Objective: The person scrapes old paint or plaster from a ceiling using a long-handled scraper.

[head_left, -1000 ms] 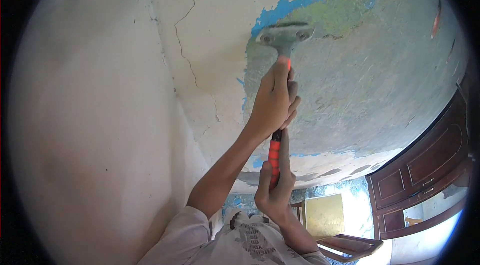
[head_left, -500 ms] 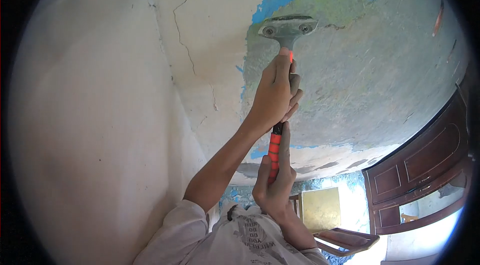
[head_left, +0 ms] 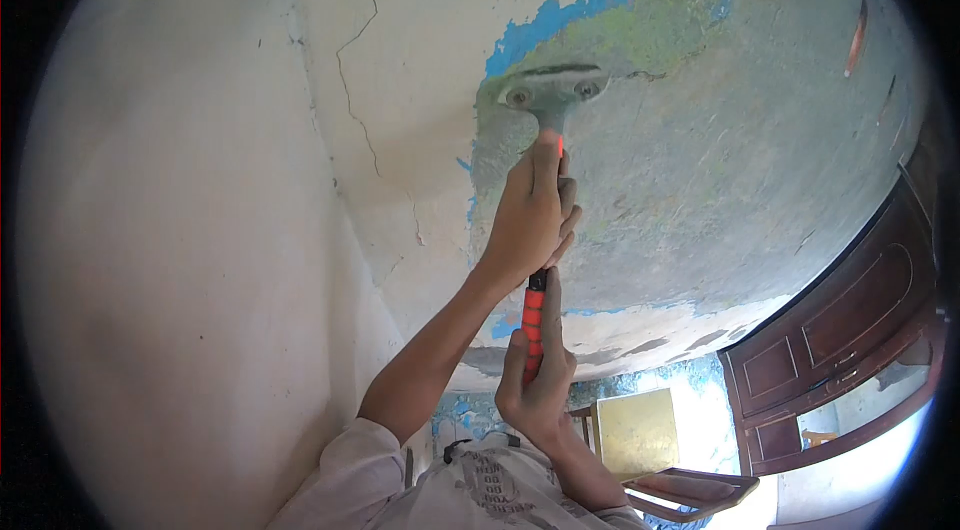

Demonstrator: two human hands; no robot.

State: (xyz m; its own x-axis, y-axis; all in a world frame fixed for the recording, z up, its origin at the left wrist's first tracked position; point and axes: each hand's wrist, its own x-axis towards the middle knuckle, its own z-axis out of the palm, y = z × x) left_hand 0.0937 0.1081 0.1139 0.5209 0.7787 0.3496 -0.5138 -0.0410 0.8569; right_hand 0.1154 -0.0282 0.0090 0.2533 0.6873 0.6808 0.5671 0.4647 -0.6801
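Observation:
A paint scraper [head_left: 551, 108] with a wide metal head, two screws and a red-and-black handle lies against the patchy wall surface [head_left: 680, 170]. My left hand [head_left: 530, 215] is closed round the upper handle, just below the head. Lower down, my right hand [head_left: 541, 385] grips the red ribbed end, its thumb and a finger stretched along the handle. The blade edge sits on the grey-green bared area, just below a strip of blue paint [head_left: 570, 20]. Pale paint [head_left: 420, 50] borders this area on the left.
A crack [head_left: 345, 80] runs down the pale paint near the corner with the left wall [head_left: 190, 230]. At lower right are a dark wooden cabinet [head_left: 840, 300], a yellowish panel [head_left: 637, 430] and a wooden-framed piece of furniture [head_left: 690, 485].
The whole view has shifted, so the wall, scraper and hands appear further left and lower. Against the wall, the scraper head has slid slightly toward me. Both hands keep their hold.

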